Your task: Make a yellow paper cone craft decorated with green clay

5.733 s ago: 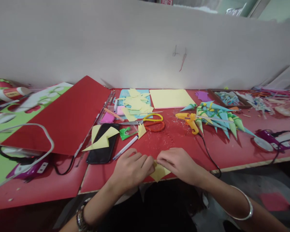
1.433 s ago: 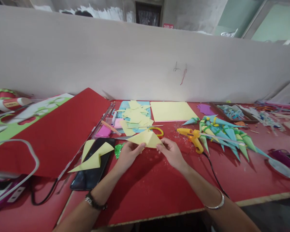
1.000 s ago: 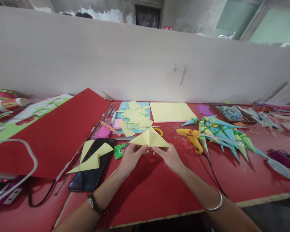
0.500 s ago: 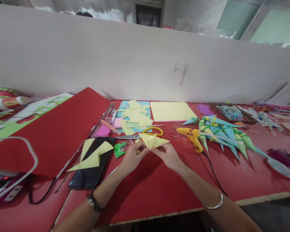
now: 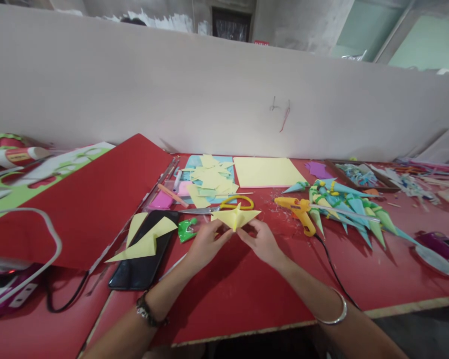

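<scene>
A folded yellow paper piece [image 5: 236,218] is pinched between both hands above the red table, its pointed ends spreading left and right and a ridge standing at its middle. My left hand [image 5: 208,243] grips its lower left side, fingers closed. On its lower right side, my right hand [image 5: 261,241] holds on with closed fingers. Just behind the paper lie yellow-handled scissors [image 5: 238,202]. To the left, more cut yellow pieces [image 5: 145,245] rest on a black phone [image 5: 133,273], beside a small green packet [image 5: 186,231].
A yellow glue gun [image 5: 302,215] and a pile of blue, yellow and green paper cones [image 5: 355,207] lie right. Behind are yellow scraps [image 5: 209,175] and a yellow sheet [image 5: 268,172]. A large red board [image 5: 93,199] lies left; a white partition [image 5: 217,94] stands behind.
The yellow paper between my hands has tilted and opened a little, so its middle ridge now stands upright. Both hands stay closed on it, almost in place.
</scene>
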Motion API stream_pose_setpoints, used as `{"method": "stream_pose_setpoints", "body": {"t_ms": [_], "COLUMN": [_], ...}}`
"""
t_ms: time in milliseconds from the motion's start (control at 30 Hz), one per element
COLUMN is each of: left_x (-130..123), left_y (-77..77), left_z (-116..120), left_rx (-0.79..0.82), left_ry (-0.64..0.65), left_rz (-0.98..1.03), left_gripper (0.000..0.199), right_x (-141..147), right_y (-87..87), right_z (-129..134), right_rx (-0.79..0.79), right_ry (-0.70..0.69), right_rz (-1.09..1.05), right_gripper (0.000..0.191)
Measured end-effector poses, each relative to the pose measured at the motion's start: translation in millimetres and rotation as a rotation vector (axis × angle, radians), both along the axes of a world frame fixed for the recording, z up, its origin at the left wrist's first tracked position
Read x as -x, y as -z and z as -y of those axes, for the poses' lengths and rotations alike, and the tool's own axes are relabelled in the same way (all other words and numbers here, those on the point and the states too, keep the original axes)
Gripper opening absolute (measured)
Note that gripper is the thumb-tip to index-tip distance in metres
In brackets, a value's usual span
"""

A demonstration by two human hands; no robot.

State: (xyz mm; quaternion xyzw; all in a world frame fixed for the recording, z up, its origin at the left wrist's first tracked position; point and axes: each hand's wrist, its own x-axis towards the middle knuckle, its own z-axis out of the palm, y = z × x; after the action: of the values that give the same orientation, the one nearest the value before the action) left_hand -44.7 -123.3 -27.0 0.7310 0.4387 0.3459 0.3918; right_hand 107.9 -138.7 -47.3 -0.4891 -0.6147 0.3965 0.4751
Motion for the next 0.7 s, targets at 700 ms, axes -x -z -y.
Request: {"method": "stream_pose_setpoints", "body": {"t_ms": [700], "left_x": [-1.4], "left_y": [11.2], "left_z": [2.6], "left_rx": [-0.133], "left_ry": [0.067], "left_rz": [-0.035], "left_gripper": [0.018], "right_x": [3.7], "right_y": [-5.8], "right_z": [7.9], "right_rx": [-0.224], "right_ry": [-0.103], "right_rz": [0.312], "right_gripper": [0.013]}}
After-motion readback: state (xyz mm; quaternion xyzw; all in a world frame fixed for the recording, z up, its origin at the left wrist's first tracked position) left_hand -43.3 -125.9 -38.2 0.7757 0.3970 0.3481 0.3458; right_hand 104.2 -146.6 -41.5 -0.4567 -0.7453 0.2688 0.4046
